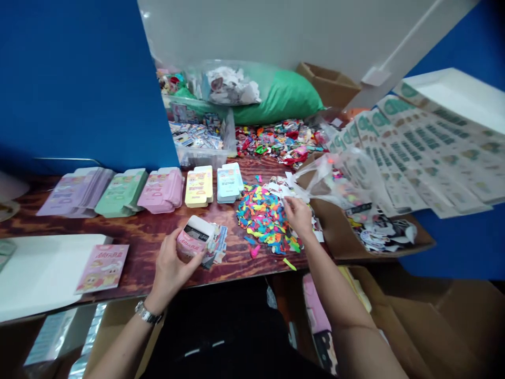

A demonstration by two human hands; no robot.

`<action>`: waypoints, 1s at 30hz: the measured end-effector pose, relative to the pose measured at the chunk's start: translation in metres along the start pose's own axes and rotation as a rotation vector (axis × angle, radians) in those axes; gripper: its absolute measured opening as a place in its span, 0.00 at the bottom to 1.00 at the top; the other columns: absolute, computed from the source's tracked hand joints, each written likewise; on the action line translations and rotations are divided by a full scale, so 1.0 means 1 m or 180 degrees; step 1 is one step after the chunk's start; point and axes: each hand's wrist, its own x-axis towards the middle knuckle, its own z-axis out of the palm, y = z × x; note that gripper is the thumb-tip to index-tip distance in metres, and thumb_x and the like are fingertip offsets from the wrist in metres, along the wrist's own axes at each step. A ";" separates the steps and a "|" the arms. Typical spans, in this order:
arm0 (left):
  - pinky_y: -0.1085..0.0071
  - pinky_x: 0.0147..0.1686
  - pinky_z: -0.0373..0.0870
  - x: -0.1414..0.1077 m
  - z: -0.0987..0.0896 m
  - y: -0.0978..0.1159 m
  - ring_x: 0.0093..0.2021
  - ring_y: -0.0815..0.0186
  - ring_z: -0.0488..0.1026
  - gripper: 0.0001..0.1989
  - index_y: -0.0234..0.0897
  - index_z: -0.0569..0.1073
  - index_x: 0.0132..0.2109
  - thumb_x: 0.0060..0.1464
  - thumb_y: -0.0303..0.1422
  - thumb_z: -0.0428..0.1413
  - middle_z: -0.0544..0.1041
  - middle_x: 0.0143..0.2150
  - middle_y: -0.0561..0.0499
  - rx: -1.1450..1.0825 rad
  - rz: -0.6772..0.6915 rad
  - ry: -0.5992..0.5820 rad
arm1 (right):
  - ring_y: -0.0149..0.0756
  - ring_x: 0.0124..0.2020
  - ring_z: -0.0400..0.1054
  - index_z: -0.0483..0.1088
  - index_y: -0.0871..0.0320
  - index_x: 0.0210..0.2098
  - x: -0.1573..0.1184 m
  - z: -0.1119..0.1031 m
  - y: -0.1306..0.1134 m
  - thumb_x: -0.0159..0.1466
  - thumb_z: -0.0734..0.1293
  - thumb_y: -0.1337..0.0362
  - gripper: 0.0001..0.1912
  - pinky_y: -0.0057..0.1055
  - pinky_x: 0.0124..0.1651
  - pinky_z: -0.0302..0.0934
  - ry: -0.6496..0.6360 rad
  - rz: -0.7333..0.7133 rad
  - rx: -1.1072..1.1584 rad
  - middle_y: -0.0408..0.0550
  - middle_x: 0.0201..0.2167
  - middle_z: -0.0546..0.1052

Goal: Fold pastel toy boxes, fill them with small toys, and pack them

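Observation:
My left hand is wrapped round a small pink cardboard box, held with its open top facing up. Something dark lies inside the box. Under and beside it, a few printed cards rest on the wooden table. My right hand reaches over the right edge of a heap of small, brightly coloured uninflated balloons. Its fingers are drawn together near some white paper tags; what they pinch, if anything, is too small to tell.
Stacks of flat purple, green, pink, yellow and blue boxes line the table. A closed pink box lies at left. A cardboard carton stands right; printed sheets hang above it. Small trinkets lie behind.

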 end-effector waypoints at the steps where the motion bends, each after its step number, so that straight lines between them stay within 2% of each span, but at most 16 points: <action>1: 0.57 0.48 0.71 0.000 0.003 0.001 0.48 0.53 0.72 0.34 0.36 0.63 0.58 0.48 0.46 0.62 0.72 0.49 0.43 -0.0014 0.0023 -0.0029 | 0.42 0.40 0.71 0.73 0.63 0.50 0.008 0.000 0.011 0.66 0.57 0.62 0.20 0.38 0.49 0.62 0.0001 0.0111 -0.0088 0.57 0.44 0.77; 3: 0.57 0.48 0.71 0.002 0.008 0.005 0.48 0.53 0.73 0.34 0.37 0.63 0.58 0.48 0.46 0.62 0.72 0.49 0.43 -0.0061 0.0071 -0.0109 | 0.43 0.41 0.71 0.73 0.64 0.50 0.025 0.002 0.021 0.67 0.56 0.62 0.20 0.37 0.49 0.62 -0.0044 0.0180 -0.0150 0.57 0.44 0.77; 6: 0.56 0.49 0.71 0.003 0.015 0.013 0.49 0.53 0.72 0.34 0.38 0.62 0.59 0.48 0.45 0.62 0.72 0.49 0.43 -0.0150 0.0156 -0.0206 | 0.42 0.46 0.70 0.73 0.62 0.50 0.056 0.012 0.019 0.67 0.57 0.62 0.19 0.35 0.51 0.61 -0.0213 0.0172 -0.0220 0.55 0.46 0.77; 10: 0.55 0.50 0.71 0.001 0.018 0.019 0.50 0.53 0.72 0.35 0.38 0.61 0.60 0.49 0.44 0.62 0.71 0.51 0.42 -0.0234 0.0131 -0.0329 | 0.44 0.46 0.70 0.74 0.60 0.48 0.095 0.030 0.010 0.62 0.65 0.58 0.18 0.35 0.48 0.61 -0.0517 0.0243 -0.0340 0.56 0.45 0.77; 13: 0.55 0.50 0.71 -0.002 0.019 0.019 0.50 0.53 0.72 0.35 0.38 0.61 0.60 0.49 0.44 0.62 0.71 0.52 0.42 -0.0281 0.0115 -0.0395 | 0.47 0.42 0.71 0.75 0.61 0.43 0.108 0.036 0.008 0.55 0.72 0.55 0.20 0.36 0.44 0.62 -0.0675 0.0348 -0.0401 0.58 0.42 0.76; 15: 0.53 0.51 0.70 -0.004 0.019 0.018 0.51 0.52 0.71 0.36 0.38 0.60 0.61 0.49 0.44 0.62 0.71 0.52 0.42 -0.0278 0.0132 -0.0400 | 0.48 0.43 0.70 0.75 0.61 0.43 0.108 0.035 0.006 0.55 0.72 0.56 0.19 0.36 0.43 0.62 -0.0614 0.0349 -0.0383 0.59 0.44 0.75; 18: 0.51 0.51 0.70 -0.005 0.019 0.017 0.52 0.51 0.71 0.35 0.40 0.60 0.61 0.49 0.43 0.62 0.71 0.52 0.42 -0.0260 0.0149 -0.0405 | 0.45 0.44 0.69 0.73 0.61 0.44 0.099 0.022 0.002 0.62 0.65 0.59 0.15 0.35 0.44 0.62 -0.0394 0.0211 -0.0238 0.59 0.48 0.73; 21: 0.51 0.50 0.71 -0.003 0.021 0.018 0.51 0.50 0.71 0.35 0.39 0.60 0.60 0.49 0.44 0.62 0.71 0.52 0.41 -0.0249 0.0188 -0.0405 | 0.38 0.39 0.70 0.71 0.61 0.44 0.083 0.004 -0.003 0.68 0.58 0.57 0.16 0.31 0.42 0.62 -0.0390 -0.0057 0.0054 0.53 0.40 0.76; 24: 0.54 0.49 0.72 0.000 0.026 0.022 0.50 0.52 0.72 0.35 0.38 0.61 0.60 0.49 0.45 0.62 0.71 0.51 0.41 -0.0168 0.0197 -0.0438 | 0.32 0.31 0.69 0.69 0.59 0.48 0.062 -0.008 -0.009 0.68 0.57 0.54 0.19 0.26 0.34 0.60 -0.0856 -0.0467 0.0392 0.45 0.33 0.77; 27: 0.56 0.50 0.71 0.002 0.030 0.027 0.51 0.52 0.72 0.35 0.37 0.60 0.61 0.49 0.44 0.62 0.71 0.52 0.41 -0.0108 0.0311 -0.0463 | 0.31 0.26 0.66 0.70 0.59 0.51 0.042 -0.006 -0.016 0.64 0.63 0.57 0.18 0.26 0.31 0.56 -0.1487 -0.0870 0.0339 0.43 0.28 0.76; 30: 0.56 0.52 0.70 0.003 0.034 0.030 0.53 0.52 0.71 0.35 0.37 0.60 0.61 0.49 0.43 0.62 0.71 0.54 0.40 -0.0085 0.0475 -0.0439 | 0.33 0.27 0.65 0.75 0.59 0.39 0.032 0.001 -0.021 0.61 0.65 0.63 0.10 0.27 0.32 0.54 -0.1556 -0.0974 0.0110 0.45 0.27 0.75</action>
